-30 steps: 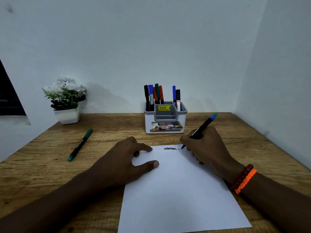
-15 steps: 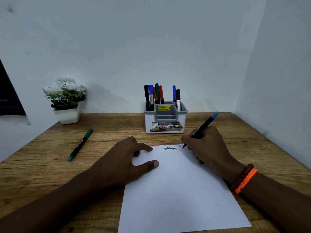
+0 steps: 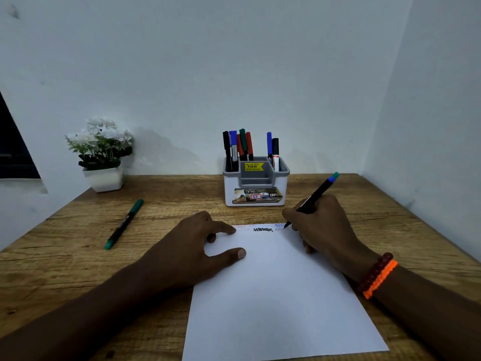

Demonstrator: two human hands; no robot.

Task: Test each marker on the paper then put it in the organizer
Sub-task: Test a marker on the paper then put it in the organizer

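Observation:
A white sheet of paper lies on the wooden desk with short red, black and blue scribbles along its far edge. My right hand grips a black marker with a blue-green end, its tip touching the paper's far right corner. My left hand rests flat on the paper's left edge, fingers spread. The white and grey organizer stands beyond the paper and holds several markers. A green-capped marker lies loose on the desk at the left.
A small white pot of white flowers stands at the desk's back left. Walls close the desk off at the back and right. A dark window edge shows at far left.
The marker tip has shifted slightly at the paper's far right corner, where blue scribbles now show. My left hand has not moved.

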